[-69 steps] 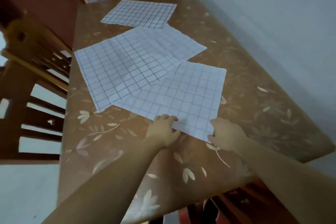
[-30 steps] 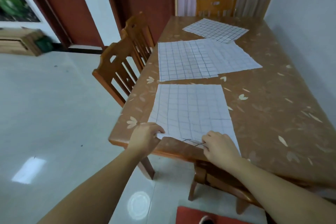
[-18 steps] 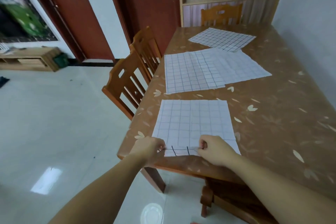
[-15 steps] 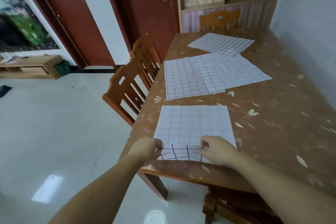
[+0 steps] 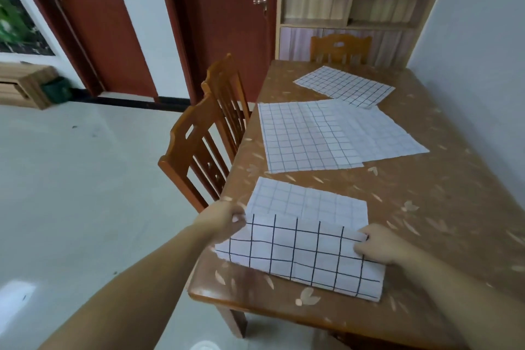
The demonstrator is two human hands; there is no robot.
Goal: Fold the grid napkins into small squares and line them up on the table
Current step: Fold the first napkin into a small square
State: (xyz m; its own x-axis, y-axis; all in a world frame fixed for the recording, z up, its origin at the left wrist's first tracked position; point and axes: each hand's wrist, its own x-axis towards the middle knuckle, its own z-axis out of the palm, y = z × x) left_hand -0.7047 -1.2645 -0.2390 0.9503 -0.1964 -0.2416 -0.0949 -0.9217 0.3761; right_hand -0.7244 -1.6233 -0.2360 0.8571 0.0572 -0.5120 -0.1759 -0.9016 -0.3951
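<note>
A white napkin with a dark grid point(image 5: 304, 253) lies at the near edge of the brown table point(image 5: 426, 207). Its near half is lifted and turned over toward the far half, showing bolder grid lines. My left hand point(image 5: 224, 221) pinches the flap's left corner and my right hand point(image 5: 375, 244) pinches its right corner. Two more grid napkins point(image 5: 306, 136) point(image 5: 389, 133) lie flat and overlapping at mid-table. A further grid napkin point(image 5: 345, 85) lies flat at the far end.
Two wooden chairs point(image 5: 204, 136) stand along the table's left side and a third chair point(image 5: 339, 48) at the far end. A pale wall point(image 5: 480, 65) runs along the right side. Red doors point(image 5: 227, 8) and a shelf unit stand behind.
Both hands have lifted the near edge of the nearest napkin and carried it further over the sheet; the folded flap is much larger. The camera view has tilted upward.
</note>
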